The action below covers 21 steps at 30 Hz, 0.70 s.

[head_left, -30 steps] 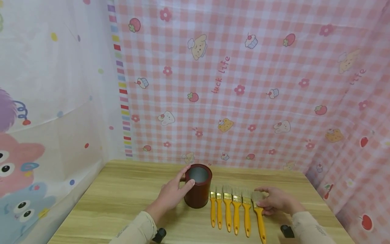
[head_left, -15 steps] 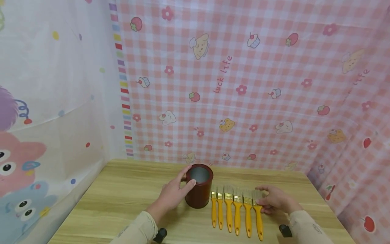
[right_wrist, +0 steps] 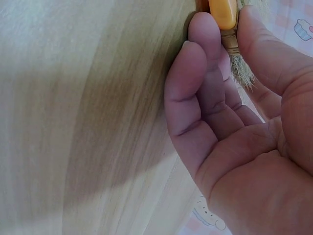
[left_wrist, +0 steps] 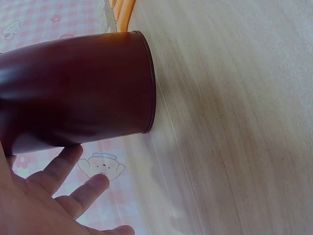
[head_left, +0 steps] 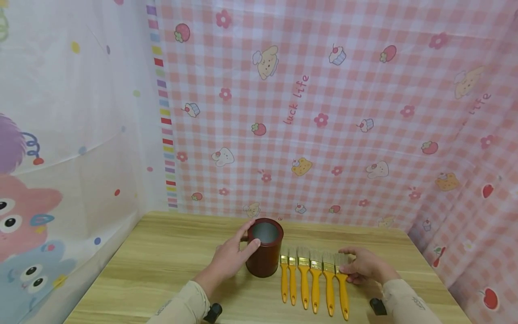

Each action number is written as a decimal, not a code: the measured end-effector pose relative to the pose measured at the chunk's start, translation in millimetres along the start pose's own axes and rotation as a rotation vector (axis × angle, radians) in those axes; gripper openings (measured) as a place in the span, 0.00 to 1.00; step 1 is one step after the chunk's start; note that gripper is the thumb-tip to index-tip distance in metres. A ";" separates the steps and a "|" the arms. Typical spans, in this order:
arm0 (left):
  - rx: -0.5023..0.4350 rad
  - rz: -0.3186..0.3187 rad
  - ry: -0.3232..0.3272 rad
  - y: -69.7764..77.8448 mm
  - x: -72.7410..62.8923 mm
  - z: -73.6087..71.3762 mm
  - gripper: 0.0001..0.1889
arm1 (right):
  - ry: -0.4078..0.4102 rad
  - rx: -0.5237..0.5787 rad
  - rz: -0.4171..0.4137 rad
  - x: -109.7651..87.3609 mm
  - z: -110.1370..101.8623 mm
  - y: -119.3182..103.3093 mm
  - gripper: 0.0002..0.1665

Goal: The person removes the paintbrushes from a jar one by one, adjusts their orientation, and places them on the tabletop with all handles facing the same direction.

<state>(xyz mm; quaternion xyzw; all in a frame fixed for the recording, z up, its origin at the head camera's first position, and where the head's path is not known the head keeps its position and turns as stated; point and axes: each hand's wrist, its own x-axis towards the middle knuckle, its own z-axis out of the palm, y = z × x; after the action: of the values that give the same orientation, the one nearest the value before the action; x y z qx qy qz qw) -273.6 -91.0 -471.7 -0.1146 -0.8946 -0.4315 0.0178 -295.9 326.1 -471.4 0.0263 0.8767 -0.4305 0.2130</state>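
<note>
A dark reddish-brown mug (head_left: 262, 261) with a grey inside stands upright on the table. My left hand (head_left: 231, 255) grips it on its handle side, thumb at the rim; in the left wrist view several fingers (left_wrist: 85, 193) spread out beside the mug's wall. To the mug's right lies a row of paintbrushes (head_left: 304, 283), yellow handles towards me and pale bristles pointing away. At the row's right end, my right hand (head_left: 366, 265) pinches the last paintbrush (head_left: 343, 292). Thumb and fingers sit on either side of its metal band and handle base in the right wrist view.
The wood-grain table (head_left: 162, 261) ends at a pink checked cloth (head_left: 291, 144) behind and a white patterned cloth (head_left: 97, 148) on the left. A black strap end (head_left: 212, 312) hangs by the left wrist, another black piece (head_left: 378, 307) by the right.
The rightmost paintbrush has moved left with my right hand, closer to the row, and its handle lies straighter. The left hand and mug have kept their place; the head view shifted slightly.
</note>
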 end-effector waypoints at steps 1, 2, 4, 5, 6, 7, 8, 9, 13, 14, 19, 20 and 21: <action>0.000 -0.002 -0.002 0.1 0.0 0.1 0.33 | -0.001 0.002 -0.002 -0.2 -0.1 0.0 0.42; 0.003 0.001 -0.001 0.0 0.1 0.2 0.33 | -0.003 0.005 -0.004 -0.1 -0.2 0.0 0.42; 0.003 -0.002 -0.005 0.0 0.1 0.4 0.33 | -0.006 0.006 -0.004 0.1 -0.4 0.3 0.42; 0.004 -0.004 -0.007 0.0 0.1 0.4 0.33 | -0.006 0.003 -0.003 0.3 -0.4 0.4 0.42; 0.006 -0.002 -0.006 -0.1 0.1 0.6 0.33 | -0.005 0.003 0.000 0.5 -0.3 0.5 0.42; 0.007 -0.003 -0.006 -0.2 0.1 0.6 0.33 | -0.004 0.001 0.003 0.7 -0.2 0.6 0.42; 0.008 -0.002 -0.004 -0.3 0.1 0.6 0.33 | -0.001 -0.002 0.006 1.0 -0.1 0.6 0.42; 0.007 -0.005 -0.006 -0.2 0.1 0.6 0.33 | 0.001 -0.003 0.010 1.2 0.0 0.6 0.42; 0.004 -0.003 -0.004 -0.5 0.6 0.8 0.33 | 0.007 -0.002 0.017 2.0 0.6 0.4 0.41; 0.003 -0.003 -0.005 -0.7 1.1 0.9 0.33 | 0.008 0.000 0.018 2.1 0.8 0.3 0.42; 0.004 -0.006 -0.006 -1.9 2.4 1.8 0.34 | 0.006 -0.003 0.010 2.1 0.5 -0.3 0.42; 0.006 -0.006 -0.007 -1.9 2.3 1.7 0.34 | 0.006 -0.004 0.009 2.1 0.4 -0.5 0.42; 0.006 -0.006 -0.008 -1.7 2.1 1.6 0.34 | 0.004 -0.006 0.007 1.8 0.2 -0.7 0.42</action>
<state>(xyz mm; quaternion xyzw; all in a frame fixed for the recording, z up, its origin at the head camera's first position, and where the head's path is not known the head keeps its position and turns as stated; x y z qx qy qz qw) -275.9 -90.4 -473.7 -0.1134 -0.8963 -0.4286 0.0133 -297.6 325.2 -471.7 0.0297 0.8782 -0.4272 0.2128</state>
